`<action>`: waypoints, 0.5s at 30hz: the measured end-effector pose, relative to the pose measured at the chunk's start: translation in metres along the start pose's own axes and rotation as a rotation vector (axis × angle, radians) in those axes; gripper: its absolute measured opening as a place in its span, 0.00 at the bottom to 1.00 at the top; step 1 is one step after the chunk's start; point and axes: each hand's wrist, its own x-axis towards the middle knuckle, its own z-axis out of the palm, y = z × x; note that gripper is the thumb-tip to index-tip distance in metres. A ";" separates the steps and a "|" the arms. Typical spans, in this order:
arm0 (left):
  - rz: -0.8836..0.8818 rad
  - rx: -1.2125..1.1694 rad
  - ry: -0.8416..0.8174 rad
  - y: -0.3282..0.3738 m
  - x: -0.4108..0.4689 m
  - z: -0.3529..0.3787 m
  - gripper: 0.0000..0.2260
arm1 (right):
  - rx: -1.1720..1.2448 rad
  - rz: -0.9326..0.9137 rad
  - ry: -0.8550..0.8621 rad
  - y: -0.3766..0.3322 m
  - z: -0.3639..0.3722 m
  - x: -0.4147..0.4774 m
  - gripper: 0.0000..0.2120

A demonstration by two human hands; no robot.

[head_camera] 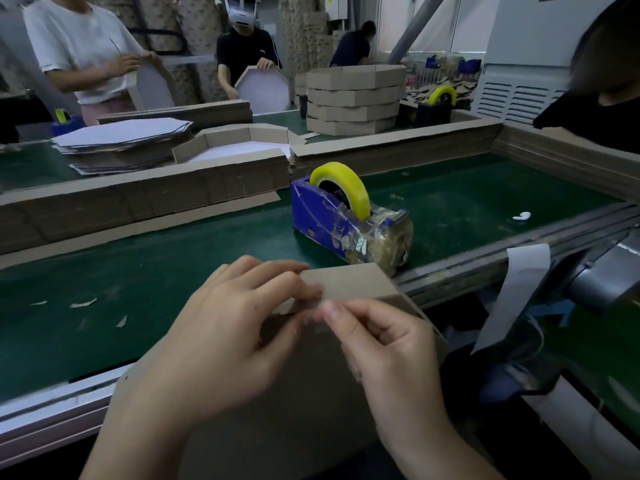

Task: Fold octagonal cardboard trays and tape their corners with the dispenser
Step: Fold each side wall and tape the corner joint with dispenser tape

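Left hand [225,327] is gripping the tray [349,282] corner, right hand [388,348] is pinching it; walls likely need holding flush.

Belt [138,271] open left; tape dispenser [349,220] blocks ahead w/ cardboard wall [138,202] behind

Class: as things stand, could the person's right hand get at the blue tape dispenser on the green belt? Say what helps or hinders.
Probably yes. The tape dispenser stands just beyond the cardboard tray, with nothing over it. But the right hand pinches the tray's corner and would have to let go first.
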 end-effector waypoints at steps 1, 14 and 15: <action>-0.003 -0.002 -0.002 -0.001 0.000 0.000 0.13 | 0.040 0.041 0.034 0.004 0.002 0.000 0.08; -0.010 -0.075 0.010 -0.006 -0.005 -0.001 0.13 | 0.086 0.279 0.137 0.012 0.011 -0.001 0.13; -0.026 -0.099 0.019 -0.005 -0.006 -0.001 0.12 | 0.076 0.299 0.124 0.010 0.010 -0.001 0.14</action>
